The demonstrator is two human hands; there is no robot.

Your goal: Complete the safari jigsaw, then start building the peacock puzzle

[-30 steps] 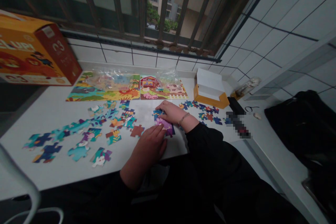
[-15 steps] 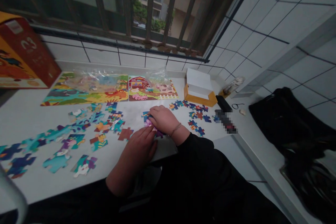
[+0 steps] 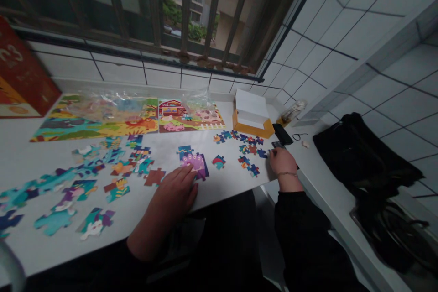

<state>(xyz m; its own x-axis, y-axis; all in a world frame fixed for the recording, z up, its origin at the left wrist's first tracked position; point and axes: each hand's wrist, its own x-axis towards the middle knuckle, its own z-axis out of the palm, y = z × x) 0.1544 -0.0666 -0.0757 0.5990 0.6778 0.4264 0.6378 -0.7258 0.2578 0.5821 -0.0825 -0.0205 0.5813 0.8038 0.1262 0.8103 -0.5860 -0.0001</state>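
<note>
Purple joined puzzle section (image 3: 195, 164) lying flat on the white table (image 3: 222, 187), near the front edge, with a small blue piece attached at its upper left. Left hand (image 3: 174, 190) resting palm down just below and left of it, fingers spread and unclenched, fingertips (image 3: 190, 172) touching its lower left edge, grasping nothing. Right hand (image 3: 281, 161) sitting well apart on the right, at the table's corner, fingers curled down onto the surface right beside a scatter of small blue-and-red pieces (image 3: 249, 150); impossible to tell whether pinching one of them or merely touching. Thin bracelet (image 3: 286, 174) circling the right wrist, dark sleeve below it.

Lying alone between the purple section and the scatter: a single teal-and-red piece (image 3: 219, 162). Spreading across the left half of the table: larger loose pieces (image 3: 116, 169) in teal, purple and orange, one brown piece (image 3: 154, 176) lying face down just beside the left hand. Lying along the back wall: two finished picture boards, a jungle scene (image 3: 96, 121) and a farm scene (image 3: 191, 116), partly under clear plastic bags. Standing right of them: an open yellow-and-white box (image 3: 252, 116), a dark phone (image 3: 282, 134) just beside it. Showing at far left: a red-orange box (image 3: 20, 80). Slumping on the ledge at right: a black bag (image 3: 362, 155).
</note>
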